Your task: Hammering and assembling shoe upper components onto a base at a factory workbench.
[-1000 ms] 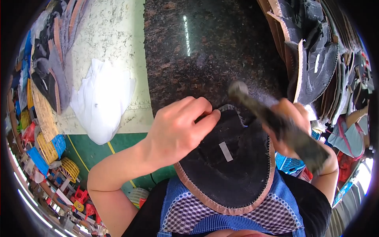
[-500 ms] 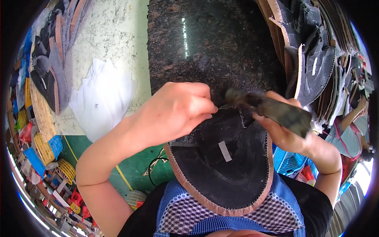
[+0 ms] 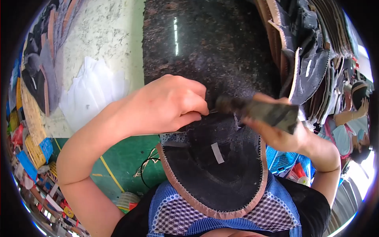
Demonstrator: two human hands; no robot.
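Observation:
A black shoe upper with a tan stitched rim and a small pale strip inside hangs over the near edge of a dark stone slab. Its rounded end rests against my checked apron. With its fingers curled, my left hand pinches the far part of the upper at the slab's edge. In my right hand is a dark, blocky hammer-like tool, blurred by motion. The tool's narrow end points left, close to my left fingertips. My right fingers partly cover its middle.
White thin sheets lie in a pile on the pale board to the left. More uppers are stacked at far left and along the right. A blue basket stands below at right. Another person is at far right.
The whole view has shifted slightly, moving the scene leftward. The tool's narrow end has come down closer to the slab and the upper. My left hand keeps its pinch.

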